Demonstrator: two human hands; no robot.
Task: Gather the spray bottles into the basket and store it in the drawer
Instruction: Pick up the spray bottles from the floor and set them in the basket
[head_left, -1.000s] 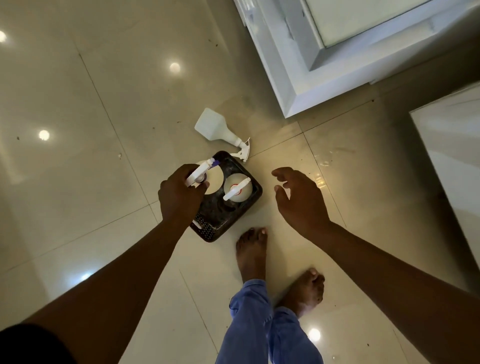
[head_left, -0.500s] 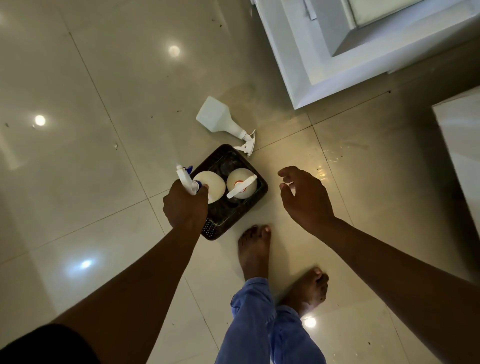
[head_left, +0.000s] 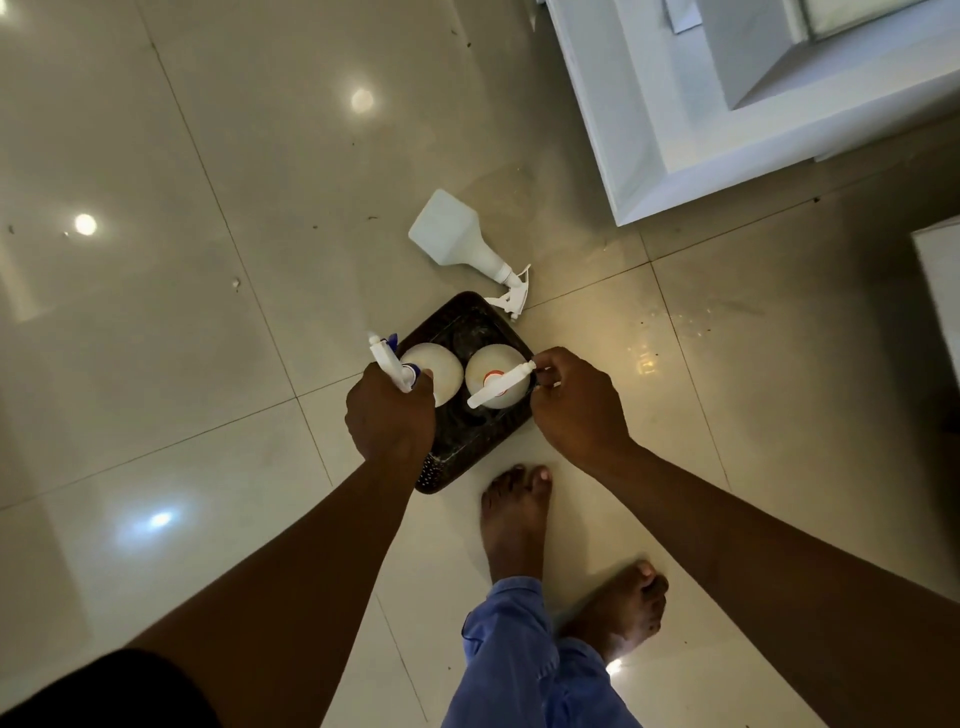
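Note:
A dark rectangular basket (head_left: 470, 317) sits on the tiled floor with two white spray bottles upright in it. My left hand (head_left: 389, 415) grips the neck of the left bottle (head_left: 436, 369), whose white and blue trigger head points up-left. The right bottle (head_left: 496, 382) has an orange collar and a white nozzle. My right hand (head_left: 576, 402) pinches the tip of that nozzle at the basket's right rim. A third white spray bottle (head_left: 452, 236) lies on its side on the floor just beyond the basket, its trigger head touching the far rim.
A white cabinet with an open drawer (head_left: 727, 130) stands at the upper right. Another white unit (head_left: 940, 280) is at the right edge. My bare feet (head_left: 517, 514) stand just behind the basket. Glossy floor tiles spread to the left.
My right hand has moved left from above the floor to the right bottle's nozzle and closed on it. My left hand has stayed on the left bottle, whose head now points up-left.

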